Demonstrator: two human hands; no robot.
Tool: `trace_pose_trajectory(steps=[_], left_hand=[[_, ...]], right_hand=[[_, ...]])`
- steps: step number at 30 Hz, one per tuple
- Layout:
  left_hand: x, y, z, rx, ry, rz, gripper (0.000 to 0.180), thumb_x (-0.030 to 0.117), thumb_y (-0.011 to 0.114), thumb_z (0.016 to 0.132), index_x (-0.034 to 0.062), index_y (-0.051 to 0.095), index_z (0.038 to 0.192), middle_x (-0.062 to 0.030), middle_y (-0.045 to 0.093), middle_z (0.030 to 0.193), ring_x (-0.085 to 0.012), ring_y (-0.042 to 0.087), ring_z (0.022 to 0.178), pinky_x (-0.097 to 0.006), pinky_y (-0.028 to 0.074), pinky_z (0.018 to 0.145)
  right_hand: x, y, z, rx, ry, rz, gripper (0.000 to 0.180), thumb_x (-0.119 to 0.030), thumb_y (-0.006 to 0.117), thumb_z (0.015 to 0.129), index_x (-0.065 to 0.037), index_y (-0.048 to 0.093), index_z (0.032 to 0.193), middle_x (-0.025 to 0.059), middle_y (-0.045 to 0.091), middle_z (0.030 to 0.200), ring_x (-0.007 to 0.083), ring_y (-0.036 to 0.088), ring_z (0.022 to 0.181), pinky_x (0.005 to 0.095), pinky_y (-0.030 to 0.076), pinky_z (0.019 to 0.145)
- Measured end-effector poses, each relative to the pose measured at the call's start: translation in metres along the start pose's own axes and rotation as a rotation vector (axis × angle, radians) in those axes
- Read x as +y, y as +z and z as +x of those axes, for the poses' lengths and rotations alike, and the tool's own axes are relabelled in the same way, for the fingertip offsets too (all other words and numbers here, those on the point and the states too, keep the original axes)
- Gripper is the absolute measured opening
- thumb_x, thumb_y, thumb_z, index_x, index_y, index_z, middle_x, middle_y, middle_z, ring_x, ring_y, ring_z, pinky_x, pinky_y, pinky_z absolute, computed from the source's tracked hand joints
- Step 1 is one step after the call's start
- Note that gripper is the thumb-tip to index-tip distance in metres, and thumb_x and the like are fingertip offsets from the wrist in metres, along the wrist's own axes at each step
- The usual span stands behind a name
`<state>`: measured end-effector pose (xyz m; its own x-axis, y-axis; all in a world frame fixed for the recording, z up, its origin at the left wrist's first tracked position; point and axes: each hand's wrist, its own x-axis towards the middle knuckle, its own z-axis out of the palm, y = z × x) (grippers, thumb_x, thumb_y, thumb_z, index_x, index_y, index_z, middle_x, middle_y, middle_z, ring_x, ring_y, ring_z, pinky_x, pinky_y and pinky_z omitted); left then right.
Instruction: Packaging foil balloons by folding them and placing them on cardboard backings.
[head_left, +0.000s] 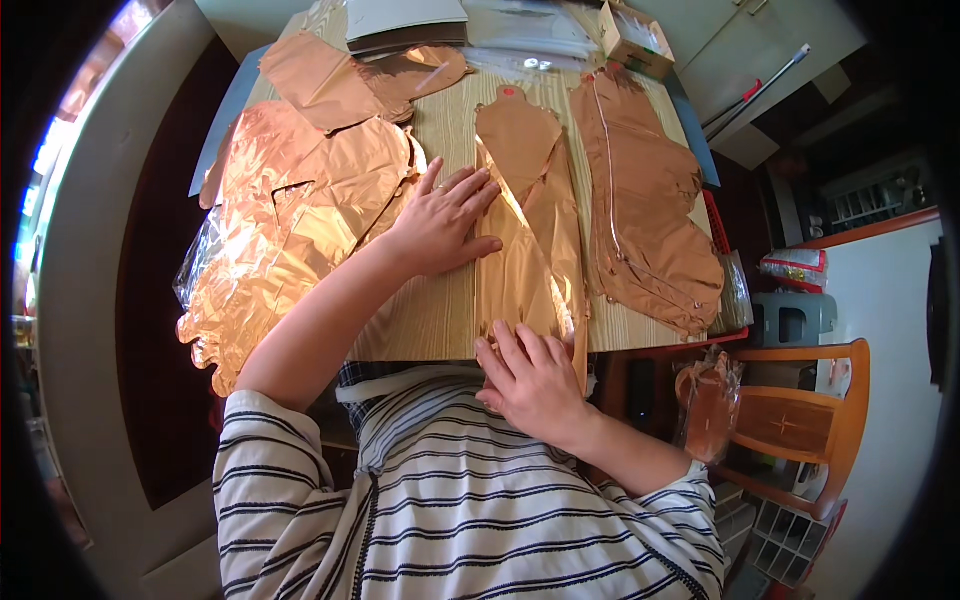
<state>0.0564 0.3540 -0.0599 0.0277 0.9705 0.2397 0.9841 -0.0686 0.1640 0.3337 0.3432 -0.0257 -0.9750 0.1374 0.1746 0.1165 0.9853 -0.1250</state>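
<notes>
Here's the folded copper foil [532,262], lying lengthwise on the desk between the two hands, its straight left edge running from beneath the left hand [450,215] down to the right hand [530,385]. A bright diagonal fold crosses it just right of the left fingertips, and the far end, beyond that hand, narrows to a small tab with a red mark. The near end reaches the desk's front edge, right under the right fingers, and a sliver hangs past it. Room to move: bare desk [447,112] opens just beyond the left hand, with another patch nearer its wrist. Left hand now: flat, fingers apart, tips resting on the foil, gripping nothing. Right hand: palm down, fingers slightly apart, tips on the foil. Left of the left hand spreads a crinkled foil pile [300,200]; beyond and right of the right hand lies a flatter foil stack [650,200].
</notes>
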Motion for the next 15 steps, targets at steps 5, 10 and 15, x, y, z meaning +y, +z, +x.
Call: trace_pose_trajectory(steps=[5, 10, 15], left_hand=[[0.003, -0.004, 0.003, -0.023, -0.025, -0.032, 0.08, 0.059, 0.06, 0.091, 0.0076, 0.044, 0.15, -0.0134, 0.045, 0.154, -0.0297, 0.036, 0.146, -0.057, 0.014, 0.123], [0.002, -0.003, -0.002, -0.017, -0.041, -0.031, 0.078, 0.058, 0.059, 0.092, 0.0084, 0.044, 0.151, -0.014, 0.042, 0.156, -0.0311, 0.034, 0.148, -0.055, 0.015, 0.123], [0.021, -0.005, -0.001, 0.051, -0.032, -0.054, 0.075, 0.055, 0.056, 0.095, 0.0083, 0.04, 0.152, -0.0213, 0.034, 0.159, -0.0358, 0.03, 0.149, -0.055, 0.015, 0.123]], right_hand=[[0.003, -0.005, -0.001, 0.014, 0.019, 0.06, 0.062, -0.046, 0.072, 0.084, -0.007, 0.061, 0.132, 0.0173, 0.057, 0.135, 0.0334, 0.053, 0.119, 0.0465, 0.042, 0.095], [0.055, -0.023, 0.004, 0.152, 0.107, 0.319, 0.053, -0.037, 0.063, 0.096, -0.008, 0.055, 0.139, 0.0141, 0.06, 0.135, 0.0303, 0.056, 0.12, 0.0468, 0.041, 0.101], [0.124, -0.01, 0.006, 0.196, 0.226, 0.11, 0.058, -0.03, 0.061, 0.098, -0.004, 0.047, 0.147, 0.0168, 0.044, 0.154, 0.0353, 0.04, 0.142, 0.05, 0.031, 0.118]])
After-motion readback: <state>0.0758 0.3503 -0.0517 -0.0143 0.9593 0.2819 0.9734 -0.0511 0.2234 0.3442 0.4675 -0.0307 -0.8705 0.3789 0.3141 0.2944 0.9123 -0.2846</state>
